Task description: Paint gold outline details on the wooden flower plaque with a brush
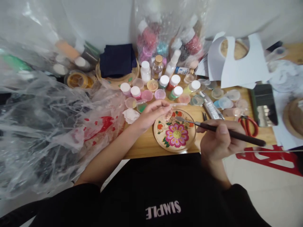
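My right hand (pixel 222 140) is closed around the dark handle of a palette knife (pixel 233 134). The knife's thin metal blade reaches left over a round wooden disc (pixel 161 143), its tip above the upper part of the painting. A pink flower with a yellow centre, green leaves and orange fruits outlined in gold decorate the disc. At the disc's upper left edge, my left hand (pixel 153 113) pinches a small translucent plastic cup (pixel 168 116), partly hidden by the fingers. A pale translucent strip (pixel 179 104) sticks out to the right from those fingers.
Several white-capped paint jars (pixel 174 81) and small open cups (pixel 160 94) stand behind the disc. To the right lie a metal tube (pixel 210 105), red-handled pliers (pixel 248 125) and a phone (pixel 264 105). Crumpled plastic sheeting (pixel 54 135) covers the left side.
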### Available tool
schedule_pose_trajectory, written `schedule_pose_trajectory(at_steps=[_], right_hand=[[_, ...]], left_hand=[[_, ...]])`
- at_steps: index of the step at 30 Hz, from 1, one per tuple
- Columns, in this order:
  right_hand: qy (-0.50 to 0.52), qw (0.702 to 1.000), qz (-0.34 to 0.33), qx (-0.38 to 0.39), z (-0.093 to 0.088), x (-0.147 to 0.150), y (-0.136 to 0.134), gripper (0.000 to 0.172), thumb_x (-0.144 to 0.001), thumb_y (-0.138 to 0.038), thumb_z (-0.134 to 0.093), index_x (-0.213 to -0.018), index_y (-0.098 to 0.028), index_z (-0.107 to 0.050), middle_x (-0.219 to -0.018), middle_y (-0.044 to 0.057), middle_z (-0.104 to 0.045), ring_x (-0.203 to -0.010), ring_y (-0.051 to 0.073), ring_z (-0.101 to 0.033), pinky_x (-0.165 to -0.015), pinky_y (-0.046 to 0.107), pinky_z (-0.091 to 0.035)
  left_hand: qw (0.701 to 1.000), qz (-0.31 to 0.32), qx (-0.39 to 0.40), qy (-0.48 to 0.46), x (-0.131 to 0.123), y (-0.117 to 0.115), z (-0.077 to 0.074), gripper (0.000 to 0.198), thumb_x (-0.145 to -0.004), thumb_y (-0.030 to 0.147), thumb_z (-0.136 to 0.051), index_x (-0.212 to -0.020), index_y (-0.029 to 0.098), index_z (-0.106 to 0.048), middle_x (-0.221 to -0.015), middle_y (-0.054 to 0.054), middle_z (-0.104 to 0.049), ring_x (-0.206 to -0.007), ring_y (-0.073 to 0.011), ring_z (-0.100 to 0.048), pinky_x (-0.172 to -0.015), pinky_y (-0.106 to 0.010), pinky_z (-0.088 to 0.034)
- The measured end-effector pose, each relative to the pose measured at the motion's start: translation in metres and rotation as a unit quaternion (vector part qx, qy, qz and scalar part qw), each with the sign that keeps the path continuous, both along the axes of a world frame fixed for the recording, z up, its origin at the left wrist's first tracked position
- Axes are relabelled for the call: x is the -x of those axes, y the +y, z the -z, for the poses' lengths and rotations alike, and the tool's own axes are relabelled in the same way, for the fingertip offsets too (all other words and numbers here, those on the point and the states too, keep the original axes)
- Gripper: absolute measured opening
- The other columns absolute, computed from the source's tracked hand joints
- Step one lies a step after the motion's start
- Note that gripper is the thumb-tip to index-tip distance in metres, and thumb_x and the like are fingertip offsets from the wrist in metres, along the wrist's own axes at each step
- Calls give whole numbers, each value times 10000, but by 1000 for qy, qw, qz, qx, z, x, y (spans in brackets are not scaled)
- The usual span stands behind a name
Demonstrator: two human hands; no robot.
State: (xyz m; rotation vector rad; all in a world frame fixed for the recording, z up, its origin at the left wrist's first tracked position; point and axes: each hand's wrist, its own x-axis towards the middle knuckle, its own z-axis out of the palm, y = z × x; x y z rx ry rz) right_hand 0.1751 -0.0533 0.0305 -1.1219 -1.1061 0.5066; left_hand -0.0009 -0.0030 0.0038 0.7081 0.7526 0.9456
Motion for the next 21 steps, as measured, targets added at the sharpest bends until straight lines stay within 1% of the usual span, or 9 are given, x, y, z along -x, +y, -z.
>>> schedule_pose_trajectory(at_steps=[3,7,10,13,18,21], right_hand=[[-10,999,-39,32,0,3,2,159,-884,-322,-628,-776,-210,-659,-611,-36,-626,-492,123,-625,-434,262,-484],[-27,997,-60,51,6,5,5,125,-906,-303,-621,-825,-222,-672,-614,-38,-641,-529,120,-645,-503,263,-526],[-30,993,-79,78,9,6,8,131,-911,-308,-621,-817,-228,-666,-632,-35,-661,-559,119,-658,-535,261,-537],[-12,991,-88,101,8,8,12,164,-912,-315,-619,-787,-216,-655,-633,-33,-666,-553,112,-655,-526,247,-528],[27,987,-96,130,12,11,16,182,-908,-331,-622,-776,-211,-659,-604,-40,-660,-498,95,-611,-496,235,-497],[37,984,-103,141,15,11,18,187,-907,-334,-619,-772,-211,-659,-572,-47,-637,-486,94,-596,-487,231,-489]], left_hand=[[1000,-3,1,7,1,0,-1,356,-686,461,-798,-801,163,-641,-747,28,-665,-650,-64,-583,-653,-234,-439],[999,-13,9,41,2,-1,1,372,-666,479,-807,-810,172,-653,-777,37,-669,-693,-62,-588,-684,-231,-436],[999,-12,8,47,2,-2,2,380,-655,483,-814,-816,179,-653,-786,39,-675,-728,-65,-597,-708,-228,-437],[999,-12,6,47,2,-2,3,388,-645,482,-822,-822,181,-653,-809,38,-686,-761,-64,-615,-729,-222,-445],[999,-11,29,45,2,-1,0,424,-598,484,-847,-805,173,-645,-788,43,-683,-735,-56,-631,-706,-202,-458],[999,-6,19,48,2,-1,-2,414,-619,483,-833,-808,170,-636,-783,38,-679,-712,-55,-615,-690,-203,-457]])
